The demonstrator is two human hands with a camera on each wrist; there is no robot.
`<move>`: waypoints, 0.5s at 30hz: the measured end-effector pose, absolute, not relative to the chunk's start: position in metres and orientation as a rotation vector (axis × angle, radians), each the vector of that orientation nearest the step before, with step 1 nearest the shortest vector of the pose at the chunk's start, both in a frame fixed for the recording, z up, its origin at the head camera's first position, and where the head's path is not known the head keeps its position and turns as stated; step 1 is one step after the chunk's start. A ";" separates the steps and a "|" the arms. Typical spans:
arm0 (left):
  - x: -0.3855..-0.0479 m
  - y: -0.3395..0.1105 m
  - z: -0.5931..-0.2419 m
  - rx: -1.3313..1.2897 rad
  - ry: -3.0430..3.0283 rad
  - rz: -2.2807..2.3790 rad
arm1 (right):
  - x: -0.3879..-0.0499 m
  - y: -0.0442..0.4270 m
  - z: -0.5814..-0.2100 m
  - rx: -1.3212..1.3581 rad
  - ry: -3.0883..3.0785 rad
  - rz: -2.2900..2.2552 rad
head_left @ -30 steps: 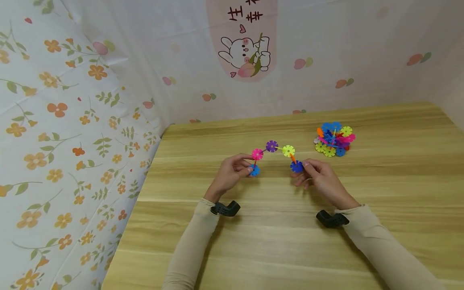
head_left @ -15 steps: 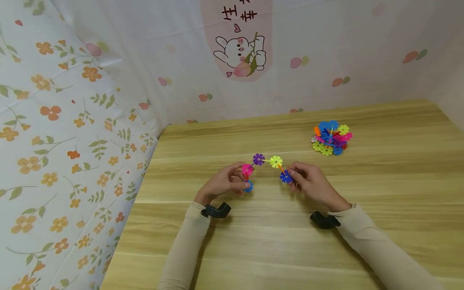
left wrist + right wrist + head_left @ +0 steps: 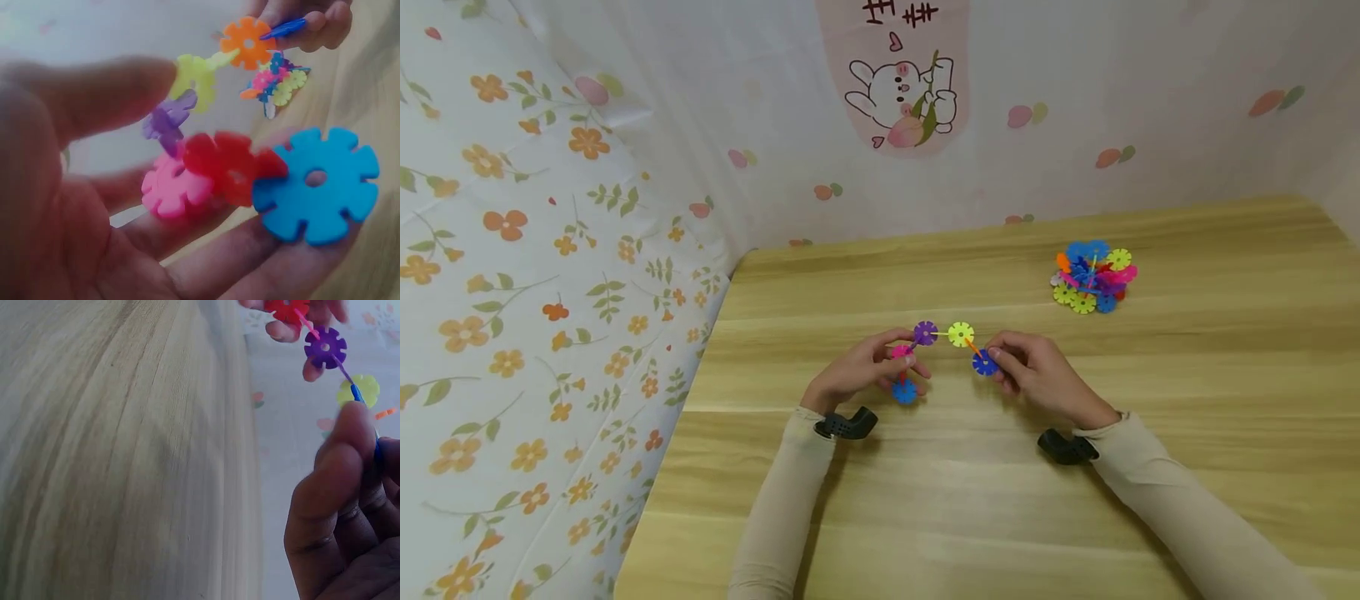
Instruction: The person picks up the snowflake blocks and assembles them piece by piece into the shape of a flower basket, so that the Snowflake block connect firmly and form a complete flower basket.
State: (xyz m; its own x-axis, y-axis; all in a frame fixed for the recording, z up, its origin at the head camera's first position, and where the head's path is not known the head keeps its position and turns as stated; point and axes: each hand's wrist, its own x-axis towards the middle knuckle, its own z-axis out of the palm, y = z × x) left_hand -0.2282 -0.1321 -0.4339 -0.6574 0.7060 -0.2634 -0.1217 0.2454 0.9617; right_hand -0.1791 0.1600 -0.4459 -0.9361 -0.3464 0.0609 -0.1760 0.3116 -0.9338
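Observation:
A chain of slotted plastic snowflake discs hangs between the two hands above the table. Its light-blue disc (image 3: pixel 315 184), red disc (image 3: pixel 234 164) and pink disc (image 3: pixel 172 187) lie over the spread fingers of the left hand (image 3: pixel 857 368). In the left wrist view, the thumb stands raised away from these discs. A purple disc (image 3: pixel 926 333), a yellow disc (image 3: pixel 960 334) and an edge-on orange disc (image 3: pixel 973 346) bridge the middle. At the right end, the right hand (image 3: pixel 1037 373) pinches a dark-blue disc (image 3: pixel 983 362) between thumb and fingers.
A heap of loose-looking snowflake discs (image 3: pixel 1093 279), several colours mixed, sits at the back right of the wooden table (image 3: pixel 925 517). A patterned cloth (image 3: pixel 760 100) hangs behind the table's far edge, and a floral cloth (image 3: pixel 550 333) along the left side.
Both hands have brought the chain nearer and somewhat left. The left hand has gone from pinching the light-blue disc to having its fingers spread under the red and pink discs.

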 end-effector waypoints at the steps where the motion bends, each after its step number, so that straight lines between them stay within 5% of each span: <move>1: -0.229 -0.131 -0.434 0.539 1.807 1.494 | -0.179 0.160 -0.446 -0.483 2.415 -1.684; 15: -0.232 -0.116 -0.427 0.556 1.789 1.522 | -0.176 0.150 -0.449 -0.528 2.430 -1.604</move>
State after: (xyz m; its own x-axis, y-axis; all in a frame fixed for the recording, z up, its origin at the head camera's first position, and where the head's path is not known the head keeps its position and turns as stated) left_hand -0.2322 -0.1158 -0.4271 -0.6538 0.7179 -0.2390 -0.1213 0.2124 0.9696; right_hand -0.1763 0.1500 -0.4488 -0.9204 -0.3886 0.0428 -0.1921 0.3542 -0.9152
